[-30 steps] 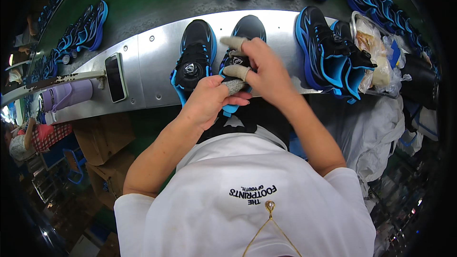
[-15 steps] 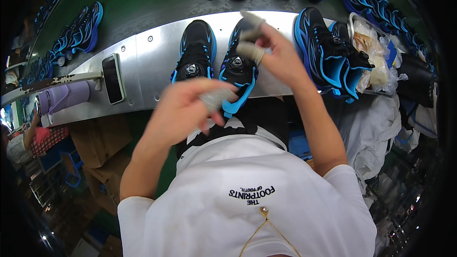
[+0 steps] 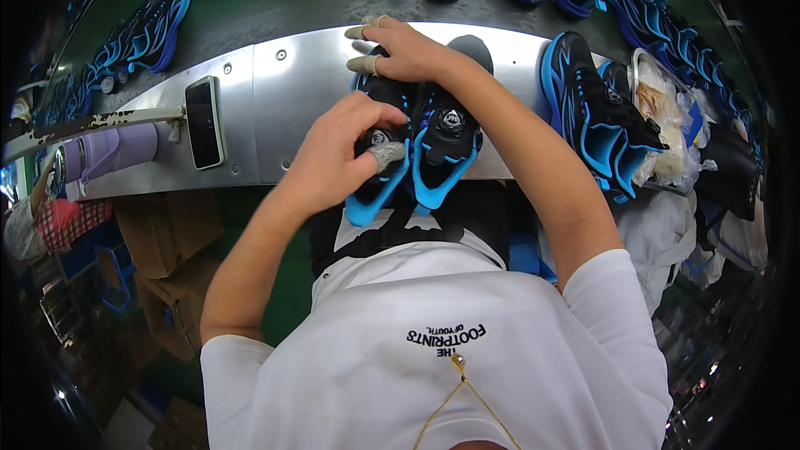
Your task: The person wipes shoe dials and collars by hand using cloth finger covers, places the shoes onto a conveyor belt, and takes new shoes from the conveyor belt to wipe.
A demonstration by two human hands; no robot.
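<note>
Two black sneakers with blue trim stand side by side in front of me, toes pointing away: the left sneaker (image 3: 375,193) and the right sneaker (image 3: 451,146). Each has a round dial on its tongue. My left hand (image 3: 337,150) is closed around the left sneaker's dial area, with grey wrapping on the thumb. Across that sneaker's toe lies my right hand (image 3: 404,52), palm down, its fingers spread and capped with beige finger cots. It hides most of the toe. Nothing touches the right sneaker's dial, though my right wrist passes over its front part.
The sneakers stand on a metal ledge (image 3: 308,108) beside a green belt (image 3: 275,0) carrying more sneakers. A phone (image 3: 204,122) and a lilac bottle (image 3: 125,152) are at the left. Another pair of sneakers (image 3: 583,108) and a tray of plastic bags (image 3: 667,117) occupy the right.
My right hand has moved left from the right sneaker's front to the left sneaker's toe. My left hand has come onto the left sneaker's dial area. The view has shifted slightly.
</note>
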